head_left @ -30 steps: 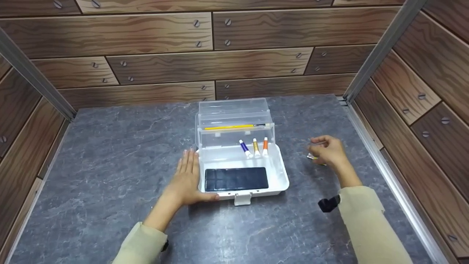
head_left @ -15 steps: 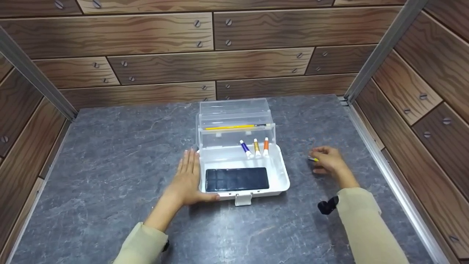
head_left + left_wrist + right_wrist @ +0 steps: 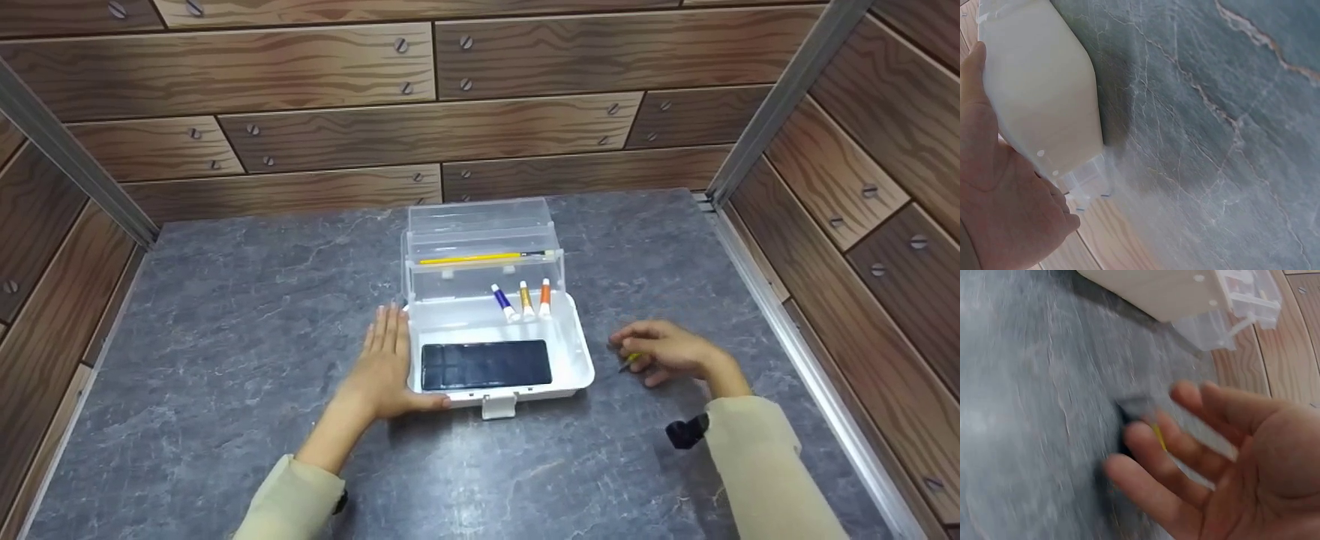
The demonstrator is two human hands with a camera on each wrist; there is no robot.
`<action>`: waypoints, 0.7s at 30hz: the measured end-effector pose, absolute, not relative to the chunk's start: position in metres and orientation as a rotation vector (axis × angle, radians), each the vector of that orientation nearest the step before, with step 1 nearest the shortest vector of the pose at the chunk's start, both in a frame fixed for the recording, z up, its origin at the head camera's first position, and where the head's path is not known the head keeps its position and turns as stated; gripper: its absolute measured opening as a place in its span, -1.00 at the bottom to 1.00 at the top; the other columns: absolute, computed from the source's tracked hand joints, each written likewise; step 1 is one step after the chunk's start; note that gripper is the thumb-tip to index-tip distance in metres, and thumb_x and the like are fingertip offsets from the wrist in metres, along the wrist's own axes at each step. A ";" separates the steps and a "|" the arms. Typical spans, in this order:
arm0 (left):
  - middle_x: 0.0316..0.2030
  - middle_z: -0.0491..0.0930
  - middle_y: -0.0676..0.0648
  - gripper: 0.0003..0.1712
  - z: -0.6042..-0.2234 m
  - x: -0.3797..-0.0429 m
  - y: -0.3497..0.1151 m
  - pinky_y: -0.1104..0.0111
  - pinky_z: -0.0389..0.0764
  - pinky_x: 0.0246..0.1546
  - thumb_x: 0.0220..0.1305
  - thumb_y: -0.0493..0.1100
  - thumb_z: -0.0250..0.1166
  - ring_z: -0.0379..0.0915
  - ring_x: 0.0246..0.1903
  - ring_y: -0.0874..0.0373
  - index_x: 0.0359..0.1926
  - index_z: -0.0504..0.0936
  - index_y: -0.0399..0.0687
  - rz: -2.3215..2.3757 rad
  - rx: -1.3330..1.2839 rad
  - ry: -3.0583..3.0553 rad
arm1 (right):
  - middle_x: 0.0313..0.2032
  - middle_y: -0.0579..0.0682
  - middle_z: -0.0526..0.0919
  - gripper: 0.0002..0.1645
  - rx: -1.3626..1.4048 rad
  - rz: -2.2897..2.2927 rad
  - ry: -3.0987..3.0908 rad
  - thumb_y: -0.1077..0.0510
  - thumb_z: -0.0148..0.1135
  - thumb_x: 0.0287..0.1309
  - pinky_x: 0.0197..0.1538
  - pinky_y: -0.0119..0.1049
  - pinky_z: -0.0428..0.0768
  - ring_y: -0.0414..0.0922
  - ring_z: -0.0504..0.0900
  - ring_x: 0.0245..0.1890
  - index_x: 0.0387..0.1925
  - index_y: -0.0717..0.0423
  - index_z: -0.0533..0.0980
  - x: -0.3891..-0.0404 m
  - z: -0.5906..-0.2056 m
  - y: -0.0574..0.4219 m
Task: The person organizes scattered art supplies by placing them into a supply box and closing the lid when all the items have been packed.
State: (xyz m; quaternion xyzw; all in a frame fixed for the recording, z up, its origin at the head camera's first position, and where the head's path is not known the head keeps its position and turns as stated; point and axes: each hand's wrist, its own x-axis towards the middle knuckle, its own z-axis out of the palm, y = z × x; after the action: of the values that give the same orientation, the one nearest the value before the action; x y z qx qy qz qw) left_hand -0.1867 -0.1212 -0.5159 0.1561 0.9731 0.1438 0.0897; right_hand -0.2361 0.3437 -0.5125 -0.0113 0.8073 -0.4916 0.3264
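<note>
My left hand lies with straight fingers along the left side of a white plastic box, its thumb on the front rim. The box's clear lid is raised at the back. Inside lie a dark rectangular case and purple, gold and orange paint tubes. A yellow paintbrush rests across the clear part. Right of the box, my right hand holds a small yellow paint tube with a grey end, mostly hidden by the fingers and blurred in the right wrist view.
The grey marbled tabletop surrounds the box. Wood-patterned walls stand at the back and sides, with metal rails along the edges. A white latch hangs from the box's front.
My right hand has come nearer the front of the table and slightly left with the small yellow paint tube, turning as it goes. The left hand and the box stay in place.
</note>
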 end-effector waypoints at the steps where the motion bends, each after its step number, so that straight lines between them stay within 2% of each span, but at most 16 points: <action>1: 0.52 -0.51 -0.38 0.80 -0.516 -0.187 -0.121 0.04 -0.29 0.53 -0.34 0.80 0.21 -0.60 0.53 -0.23 0.54 -0.37 -0.36 0.427 0.462 2.892 | 0.11 0.26 0.53 -0.48 -0.073 -1.290 2.103 0.03 0.03 0.49 -0.22 -0.11 0.74 -0.01 0.63 -0.12 0.31 0.25 0.40 -0.233 -0.512 0.348; 5: 0.52 -0.51 -0.38 0.81 -0.514 -0.186 -0.122 0.05 -0.29 0.54 -0.34 0.80 0.20 -0.61 0.53 -0.22 0.54 -0.38 -0.36 0.417 0.459 2.891 | 0.18 0.32 0.52 -0.48 -0.096 -1.366 2.141 0.10 0.04 0.49 -0.20 -0.09 0.77 0.03 0.67 -0.09 0.32 0.31 0.38 -0.223 -0.508 0.360; 9: 0.53 -0.49 -0.39 0.81 -0.514 -0.186 -0.122 0.05 -0.30 0.54 -0.36 0.82 0.17 -0.61 0.53 -0.23 0.53 -0.39 -0.36 0.401 0.462 2.894 | -0.12 0.13 0.67 -0.55 0.180 -1.477 2.211 0.11 0.10 0.44 -0.31 -0.22 0.76 -0.12 0.72 -0.30 0.16 0.38 0.41 -0.214 -0.507 0.364; 11: 0.53 -0.47 -0.40 0.81 -0.514 -0.187 -0.123 0.05 -0.29 0.54 -0.35 0.82 0.17 -0.60 0.53 -0.24 0.53 -0.38 -0.36 0.396 0.465 2.898 | -0.30 0.02 0.68 -0.59 0.348 -1.489 2.211 0.08 0.12 0.42 -0.37 -0.27 0.75 -0.18 0.71 -0.42 0.05 0.36 0.41 -0.210 -0.509 0.364; 13: 0.53 -0.48 -0.40 0.81 -0.514 -0.187 -0.123 0.04 -0.29 0.54 -0.35 0.82 0.17 -0.61 0.53 -0.23 0.53 -0.38 -0.37 0.392 0.465 2.899 | -0.39 -0.01 0.67 -0.59 0.448 -1.475 2.195 0.04 0.13 0.42 -0.39 -0.29 0.75 -0.19 0.71 -0.47 0.01 0.32 0.39 -0.208 -0.512 0.363; 18: 0.53 -0.48 -0.39 0.80 -0.514 -0.187 -0.122 0.03 -0.28 0.54 -0.33 0.80 0.19 -0.61 0.53 -0.24 0.54 -0.36 -0.38 0.403 0.466 2.898 | -0.29 0.05 0.66 -0.37 0.503 -1.461 2.163 -0.06 0.15 0.40 -0.36 -0.28 0.76 -0.17 0.73 -0.43 0.21 0.37 0.32 -0.210 -0.517 0.353; 21: 0.53 -0.47 -0.40 0.80 -0.515 -0.187 -0.121 0.02 -0.28 0.54 -0.33 0.78 0.22 -0.62 0.53 -0.25 0.53 -0.36 -0.38 0.413 0.471 2.888 | -0.24 0.07 0.61 -0.35 0.509 -1.484 2.147 -0.06 0.14 0.40 -0.33 -0.28 0.76 -0.19 0.73 -0.41 0.25 0.36 0.30 -0.216 -0.518 0.345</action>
State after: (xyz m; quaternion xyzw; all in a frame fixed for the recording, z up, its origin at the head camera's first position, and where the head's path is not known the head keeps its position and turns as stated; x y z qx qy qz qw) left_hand -0.1868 -0.1213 -0.5150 0.1587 0.9730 0.1393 0.0931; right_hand -0.2164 0.3446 -0.5176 0.1860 0.7840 -0.5420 0.2388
